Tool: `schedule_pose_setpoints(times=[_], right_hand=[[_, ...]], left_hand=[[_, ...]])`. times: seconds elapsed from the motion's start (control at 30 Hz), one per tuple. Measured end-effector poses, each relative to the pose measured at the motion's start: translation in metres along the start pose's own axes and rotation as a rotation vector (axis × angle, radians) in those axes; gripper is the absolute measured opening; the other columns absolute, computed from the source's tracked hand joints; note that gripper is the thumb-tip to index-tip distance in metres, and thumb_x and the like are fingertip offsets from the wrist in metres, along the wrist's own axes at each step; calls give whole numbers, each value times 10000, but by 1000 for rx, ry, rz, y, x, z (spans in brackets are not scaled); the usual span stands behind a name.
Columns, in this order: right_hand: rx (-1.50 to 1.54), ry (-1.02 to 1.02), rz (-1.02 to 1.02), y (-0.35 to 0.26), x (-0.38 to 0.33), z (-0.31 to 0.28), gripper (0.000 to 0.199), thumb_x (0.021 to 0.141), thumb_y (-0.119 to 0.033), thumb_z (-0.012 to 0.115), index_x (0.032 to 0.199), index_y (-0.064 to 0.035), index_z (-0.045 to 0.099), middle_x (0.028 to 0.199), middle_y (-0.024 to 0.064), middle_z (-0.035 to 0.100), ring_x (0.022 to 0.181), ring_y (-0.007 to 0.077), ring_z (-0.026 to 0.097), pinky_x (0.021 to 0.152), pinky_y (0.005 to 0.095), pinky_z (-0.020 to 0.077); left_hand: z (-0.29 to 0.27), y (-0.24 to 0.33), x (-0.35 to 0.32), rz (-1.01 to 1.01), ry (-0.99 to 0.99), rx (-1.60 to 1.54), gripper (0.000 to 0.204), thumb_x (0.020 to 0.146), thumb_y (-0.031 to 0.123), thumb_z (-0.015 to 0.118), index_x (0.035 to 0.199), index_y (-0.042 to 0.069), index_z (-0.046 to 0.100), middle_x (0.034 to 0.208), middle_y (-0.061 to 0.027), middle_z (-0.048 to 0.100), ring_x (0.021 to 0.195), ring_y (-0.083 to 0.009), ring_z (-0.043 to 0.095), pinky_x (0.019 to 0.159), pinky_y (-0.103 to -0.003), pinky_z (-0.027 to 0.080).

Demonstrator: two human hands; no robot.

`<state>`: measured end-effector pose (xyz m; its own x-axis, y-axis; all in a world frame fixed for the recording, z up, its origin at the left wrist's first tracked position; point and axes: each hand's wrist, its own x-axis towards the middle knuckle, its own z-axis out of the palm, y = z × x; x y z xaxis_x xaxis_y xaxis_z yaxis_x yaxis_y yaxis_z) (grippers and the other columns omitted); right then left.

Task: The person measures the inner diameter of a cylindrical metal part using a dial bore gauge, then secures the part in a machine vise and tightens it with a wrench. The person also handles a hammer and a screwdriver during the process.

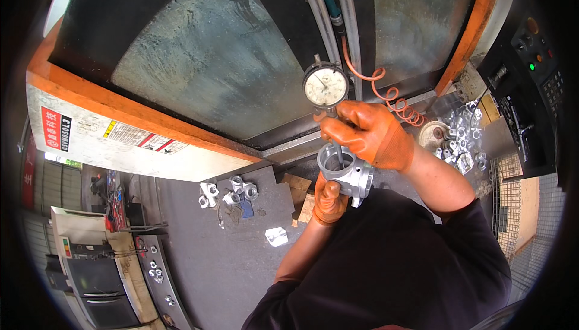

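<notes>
Item: one silver metal housing (360, 179), open at the top, held at centre before the person's dark shirt (392, 263), the left hand (330, 202), in an orange glove, clasping it from below. Item: one round dial gauge (325, 85), its stem gripped by the orange-gloved right hand (371, 134), its rod reaching into the housing. Surroundings: far side, a machine window (208, 58) and coiled orange hose (378, 74); left, loose castings (231, 198); right, heaped metal parts (464, 160) and a black control panel (546, 67).
</notes>
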<state>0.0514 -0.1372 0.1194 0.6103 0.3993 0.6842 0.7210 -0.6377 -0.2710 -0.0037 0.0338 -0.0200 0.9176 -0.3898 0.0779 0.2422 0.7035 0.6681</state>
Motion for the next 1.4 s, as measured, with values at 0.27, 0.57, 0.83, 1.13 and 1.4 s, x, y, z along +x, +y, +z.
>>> schedule_pose_setpoints(times=[0.27,0.57,0.83,1.13,1.4], right_hand=[[-29,-20,2,-1,0,-5,372,764,-54,754,1131,-39,695,821,54,554,749,183,668,618,289,521],[45,-59,77,-2,-7,3,222,885,-78,729,1100,-33,701,839,47,573,788,169,689,661,274,535],[-131,93,-37,4,-8,7,242,813,-132,737,1044,-84,681,792,45,540,692,211,630,564,329,491],[306,268,400,2,-22,-28,132,1005,-104,620,950,15,621,911,71,712,755,120,677,641,248,530],[489,665,834,-2,-124,-97,228,1011,-187,602,1136,-13,679,1065,65,709,934,141,680,826,285,527]], left_hand=[[1,-1,0,-15,-2,-5,873,824,498,834,1430,-11,465,1277,-79,637,1149,-203,632,997,-351,502],[-5,-3,-2,-36,22,-19,858,827,467,838,1433,-8,459,1276,-86,639,1143,-206,635,1001,-356,504],[-14,2,-6,-45,12,224,932,786,600,834,1421,9,493,1320,-75,609,1211,-225,605,1030,-400,492],[-22,6,1,-79,-65,395,916,747,567,859,1349,-42,533,1197,-105,665,1025,-208,674,908,-345,554],[-73,-27,26,-357,-220,32,884,966,669,554,1545,31,354,1468,-168,530,1313,-313,564,1110,-467,467]])
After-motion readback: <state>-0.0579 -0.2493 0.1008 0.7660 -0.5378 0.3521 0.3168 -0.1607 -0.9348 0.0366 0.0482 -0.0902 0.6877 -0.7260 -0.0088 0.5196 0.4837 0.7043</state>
